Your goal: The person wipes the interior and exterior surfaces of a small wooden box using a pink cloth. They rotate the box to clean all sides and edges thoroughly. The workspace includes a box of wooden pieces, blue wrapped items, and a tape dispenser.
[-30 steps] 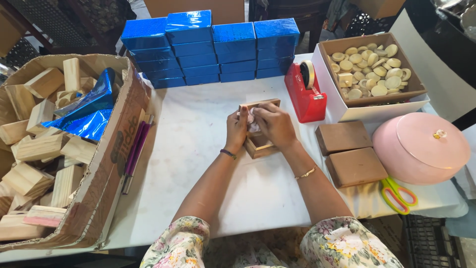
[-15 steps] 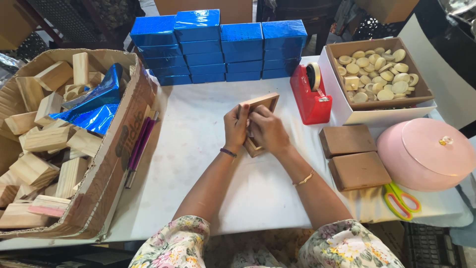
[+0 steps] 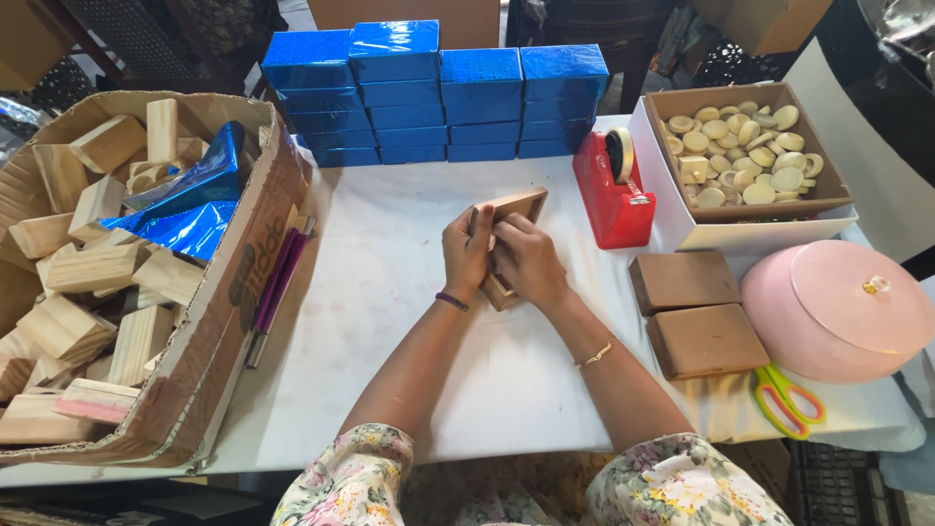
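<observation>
Both my hands — left (image 3: pixel 466 255), right (image 3: pixel 528 261) — clasp one wooden frame (image 3: pixel 513 207), tilted slightly more upright than before; two brown blocks (image 3: pixel 693 312) lie near.

Both bare forearms reach from near edge toward centre, converging. Left hand (image 3: pixel 466 255) upright, fingers curled, thumb up, dark nail polish showing, thin dark band on wrist. Right hand (image 3: pixel 528 261) just beside and touching it, palm down, fingers bent and closed in a grip, thin gold bracelet on wrist. Floral short sleeves at near edge
</observation>
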